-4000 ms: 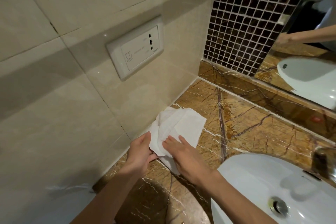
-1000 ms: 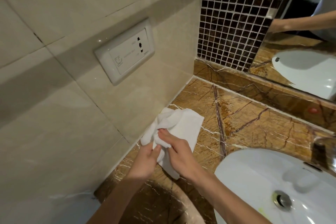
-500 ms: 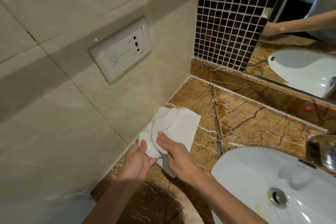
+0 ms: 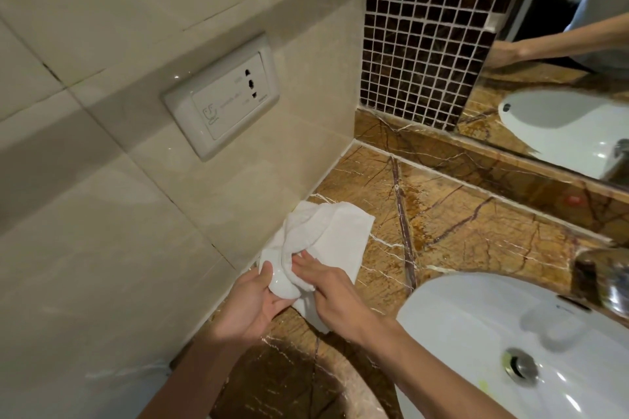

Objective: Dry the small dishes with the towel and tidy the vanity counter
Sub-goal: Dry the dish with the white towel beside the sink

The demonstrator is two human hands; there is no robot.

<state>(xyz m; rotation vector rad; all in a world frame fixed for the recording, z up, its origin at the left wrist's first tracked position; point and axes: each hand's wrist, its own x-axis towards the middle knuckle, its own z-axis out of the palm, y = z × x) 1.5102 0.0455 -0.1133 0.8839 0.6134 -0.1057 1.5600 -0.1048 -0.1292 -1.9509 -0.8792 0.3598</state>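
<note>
A small white dish (image 4: 280,281) rests in my left hand (image 4: 253,303), thumb on its rim, low against the beige wall. A white towel (image 4: 335,236) is draped over the dish and spreads onto the brown marble counter (image 4: 459,224). My right hand (image 4: 330,289) presses a bunched fold of the towel against the dish. Most of the dish is hidden by cloth and fingers.
A white basin (image 4: 476,313) with a metal drain (image 4: 519,362) fills the lower right, a chrome faucet (image 4: 606,272) beside it. A wall socket plate (image 4: 221,97) sits on the tiled wall at left. A mirror (image 4: 561,78) and dark mosaic tiles (image 4: 425,27) stand behind.
The towel has been bunched over the dish. My left hand has turned the dish so that more of its white rim shows, while my right hand rubs the cloth on it.
</note>
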